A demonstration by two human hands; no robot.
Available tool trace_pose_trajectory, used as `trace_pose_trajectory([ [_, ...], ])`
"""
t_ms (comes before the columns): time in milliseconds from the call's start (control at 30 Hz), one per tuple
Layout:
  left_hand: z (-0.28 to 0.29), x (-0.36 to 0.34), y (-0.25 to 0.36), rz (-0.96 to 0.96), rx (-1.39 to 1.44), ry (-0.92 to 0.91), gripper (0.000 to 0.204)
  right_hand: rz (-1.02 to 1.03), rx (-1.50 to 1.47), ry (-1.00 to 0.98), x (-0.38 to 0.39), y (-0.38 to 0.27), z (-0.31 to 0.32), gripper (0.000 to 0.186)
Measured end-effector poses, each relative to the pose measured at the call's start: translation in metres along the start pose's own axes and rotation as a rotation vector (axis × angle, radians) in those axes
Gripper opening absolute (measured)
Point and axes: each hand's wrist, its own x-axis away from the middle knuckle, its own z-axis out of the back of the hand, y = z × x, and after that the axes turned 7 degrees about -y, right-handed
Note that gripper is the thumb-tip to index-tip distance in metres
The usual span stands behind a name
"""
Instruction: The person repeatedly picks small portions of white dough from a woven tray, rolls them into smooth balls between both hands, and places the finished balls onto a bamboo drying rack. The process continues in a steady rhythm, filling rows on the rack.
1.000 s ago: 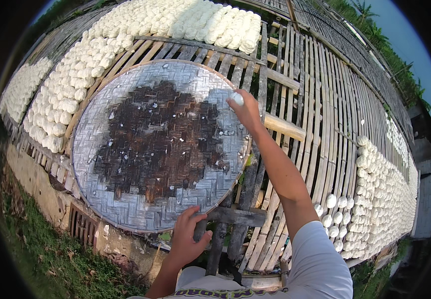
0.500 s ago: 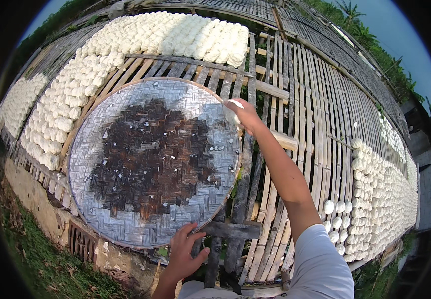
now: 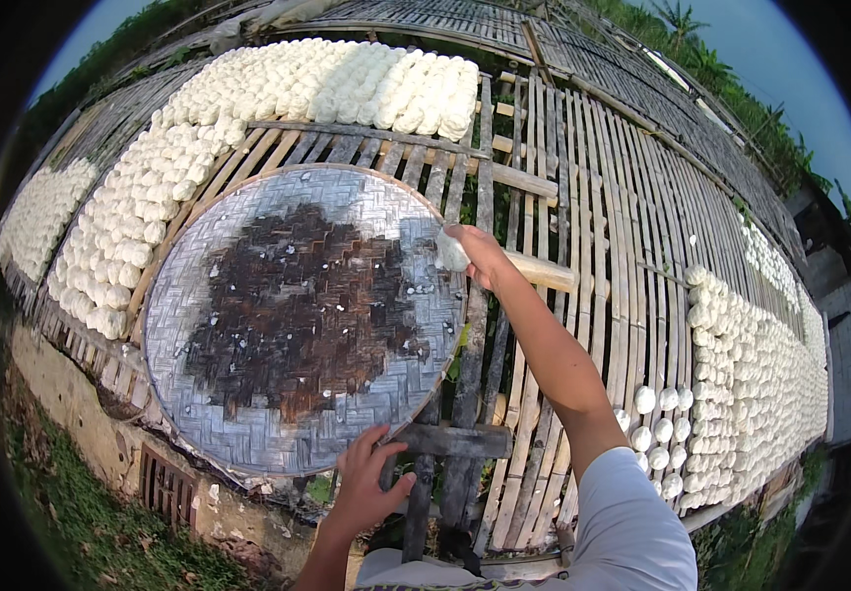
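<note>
A wide round tray of woven bamboo [image 3: 411, 389] lies on the slatted rack, with a dark brown stain over its middle and small white crumbs scattered across it. My right hand [image 3: 482, 258] is at the tray's right rim, fingers closed round a pale white lump [image 3: 452, 252]. That lump resembles the white clumps set out on the rack; my fingers cover part of it. At the near rim my left hand [image 3: 366, 485] is open, thumb and fingers apart, its fingertips at or just beside the edge. Whether they touch the rim, I cannot tell.
Rows of white clumps [image 3: 396, 89] cover the rack behind and left of the tray. More clumps [image 3: 731, 384] stand at the right, several set apart. Gaps show between the bamboo slats [image 3: 603, 246]. A low concrete wall [image 3: 81, 384] and grass [image 3: 81, 512] border the near left.
My right hand has come slightly nearer with the white lump. My left hand has hardly shifted at the near rim. The whole view has moved a little.
</note>
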Motion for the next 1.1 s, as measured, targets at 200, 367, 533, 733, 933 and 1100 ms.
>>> trace_pose_trajectory([
  [200, -0.007, 0.000, -0.006, -0.030, -0.069, 0.011, 0.051, 0.268, 0.243, 0.042, 0.018, 0.021, -0.039, 0.047],
  [367, -0.009, 0.000, -0.010, -0.057, -0.083, 0.009, 0.052, 0.522, 1.269, -0.122, 0.021, 0.059, -0.073, 0.051],
  [533, -0.004, 0.003, -0.006, -0.039, -0.058, 0.048, 0.051, 0.096, 0.180, -0.075, 0.032, 0.034, -0.053, 0.046],
  [733, -0.005, -0.029, 0.017, -0.004, 0.616, 0.295, 0.047, -0.001, -0.874, -0.205, 0.139, 0.013, -0.038, 0.049],
  [933, -0.039, -0.052, 0.048, 0.035, 1.940, 0.009, 0.053, 0.284, -0.437, -0.145, 0.310, 0.046, -0.107, 0.041],
  [1100, -0.075, -0.029, 0.062, 0.013, 1.971, -0.556, 0.065, 0.786, 0.625, -0.025, 0.438, 0.037, -0.109, 0.062],
])
